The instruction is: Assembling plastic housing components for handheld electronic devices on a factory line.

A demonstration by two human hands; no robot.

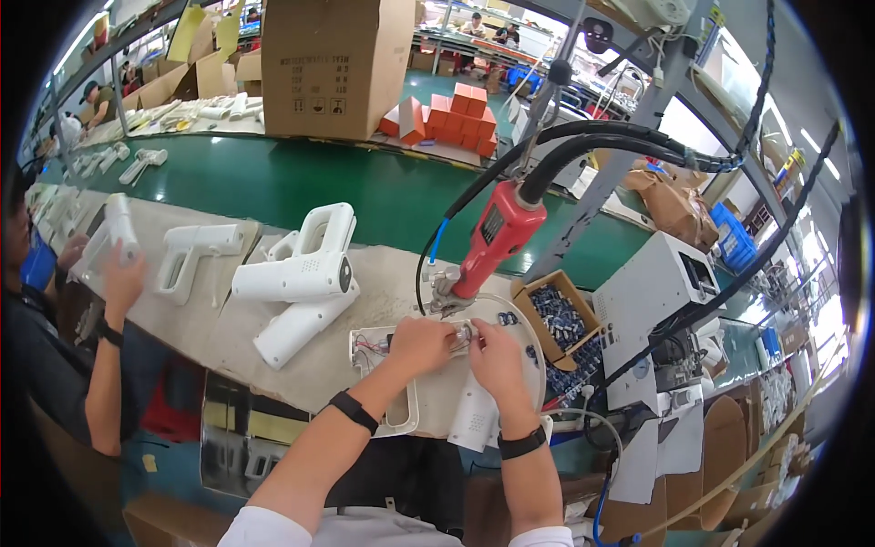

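An open white gun-shaped housing half (357, 348) lies before me, with thin red and dark wires inside. My left hand (421, 345) is closed over its upper part, fingertips at a small shiny part (462, 334). My right hand (499, 357) pinches at that part from the other side; the fingers hide most of it. Just above my hands hangs a red hand tool (499, 239) with a metal tip. A second white housing piece (474, 415) with small holes lies below my right hand.
White gun-shaped devices (305, 273) lie stacked on my left. A cardboard box of small dark parts (558, 314) and a white machine (652, 305) stand right. Behind runs a green conveyor belt (219, 173). At far left a co-worker's hand (123, 278) holds a white device. Black hoses cross overhead.
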